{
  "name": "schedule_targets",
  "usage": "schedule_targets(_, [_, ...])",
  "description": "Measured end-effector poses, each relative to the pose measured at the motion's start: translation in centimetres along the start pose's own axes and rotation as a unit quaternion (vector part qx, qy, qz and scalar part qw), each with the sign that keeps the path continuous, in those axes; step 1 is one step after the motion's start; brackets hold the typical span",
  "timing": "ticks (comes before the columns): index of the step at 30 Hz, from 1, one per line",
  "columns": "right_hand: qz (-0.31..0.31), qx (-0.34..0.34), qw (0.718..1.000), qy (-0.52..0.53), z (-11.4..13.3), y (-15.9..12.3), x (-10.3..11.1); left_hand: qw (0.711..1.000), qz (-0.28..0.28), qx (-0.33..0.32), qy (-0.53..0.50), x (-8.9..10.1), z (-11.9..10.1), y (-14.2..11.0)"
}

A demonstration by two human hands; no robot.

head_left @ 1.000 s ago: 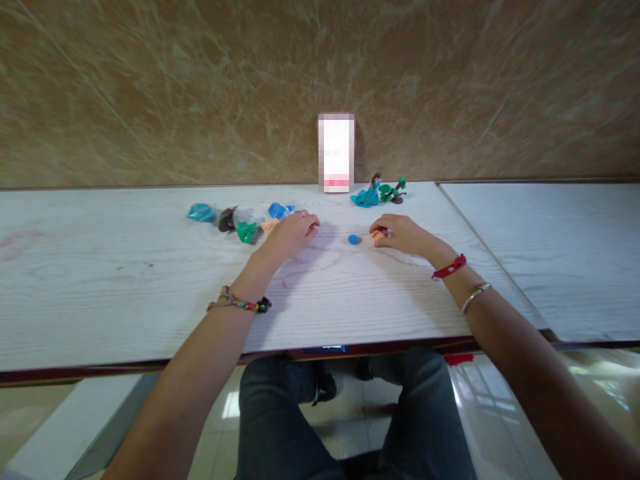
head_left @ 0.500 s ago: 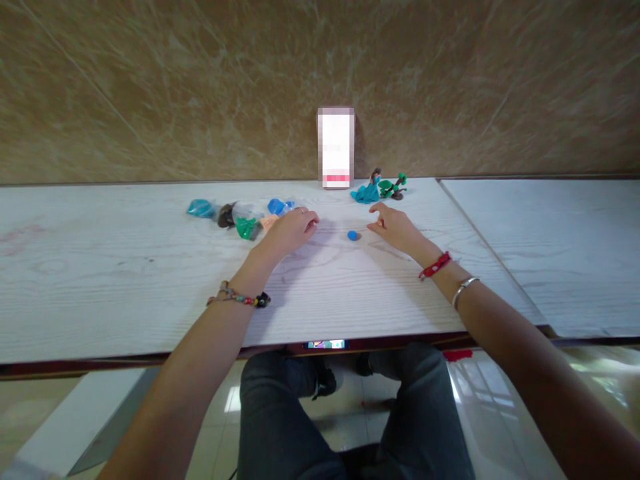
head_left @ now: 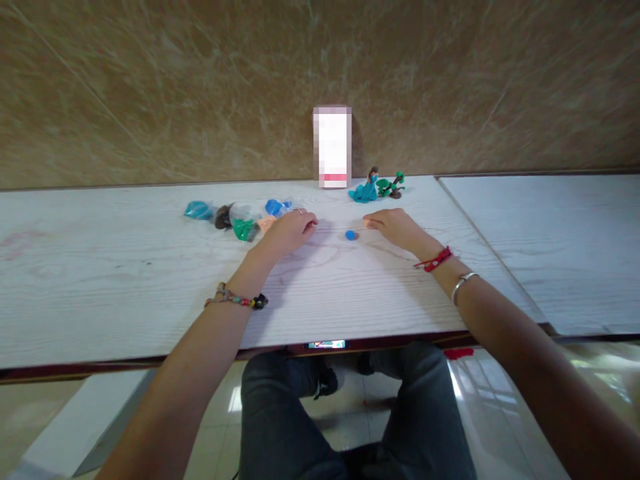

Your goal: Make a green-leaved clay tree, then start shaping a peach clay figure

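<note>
My left hand (head_left: pixel 293 230) rests on the white table (head_left: pixel 125 287) with its fingers loosely curled; what they cover is hidden. It lies beside a peach clay bag (head_left: pixel 267 224) and a green clay bag (head_left: pixel 244 229). My right hand (head_left: pixel 395 225) lies palm down with its fingers stretched flat on the table, pointing left. A small blue clay ball (head_left: pixel 351 235) sits just left of those fingertips, not touching them, between my two hands.
More clay bags lie at the left: teal (head_left: pixel 199 211), brown (head_left: pixel 223 217), blue (head_left: pixel 274 207). A teal clay figure (head_left: pixel 365 192) and a green clay tree (head_left: pixel 391 186) stand by the wall near a blurred upright card (head_left: pixel 333 148). A second table (head_left: pixel 550 233) adjoins at the right.
My right hand held a small orange piece a second ago, then lifted with a finger out, and now lies flat beside the blue ball. My left hand has stayed put.
</note>
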State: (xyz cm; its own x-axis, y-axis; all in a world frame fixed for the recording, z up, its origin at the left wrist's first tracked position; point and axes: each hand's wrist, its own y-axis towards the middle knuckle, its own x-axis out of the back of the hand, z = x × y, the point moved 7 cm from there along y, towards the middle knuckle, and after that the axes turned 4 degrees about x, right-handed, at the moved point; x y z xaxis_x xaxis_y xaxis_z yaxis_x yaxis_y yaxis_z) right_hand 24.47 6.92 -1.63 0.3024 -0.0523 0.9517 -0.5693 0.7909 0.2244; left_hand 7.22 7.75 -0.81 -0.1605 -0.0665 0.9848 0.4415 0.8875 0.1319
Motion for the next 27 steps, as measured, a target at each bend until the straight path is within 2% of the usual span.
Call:
schedule_targets(3, [0.026,0.047,0.999,0.007,1.0,-0.1,-0.6,1.0,0.003,-0.001,0.003,0.1,-0.1,-0.1])
schedule_targets(8, [0.024,-0.016,1.0,-0.001,0.2,-0.4,0.0,1.0,-0.002,-0.01,-0.005,0.2,-0.3,-0.2])
schedule_targets(12, [0.052,0.047,0.996,0.056,0.9,-0.6,-0.2,1.0,-0.013,-0.014,-0.01,0.2,-0.1,-0.1])
schedule_targets(16, [0.025,-0.002,0.999,0.038,-0.3,-0.5,0.1,0.999,-0.025,-0.025,-0.012,0.1,0.1,-0.1])
schedule_targets(20, [0.049,0.039,0.994,0.086,0.0,-0.8,0.1,0.999,-0.03,-0.032,-0.016,0.1,0.0,0.0])
schedule_targets(24, [0.049,0.012,0.998,0.049,-0.4,-0.8,0.1,1.0,-0.013,-0.02,-0.01,0.0,-0.1,0.0])
schedule_targets(27, [0.071,0.058,0.994,0.055,0.2,-0.9,-0.3,1.0,-0.015,-0.019,-0.009,0.1,-0.1,0.0])
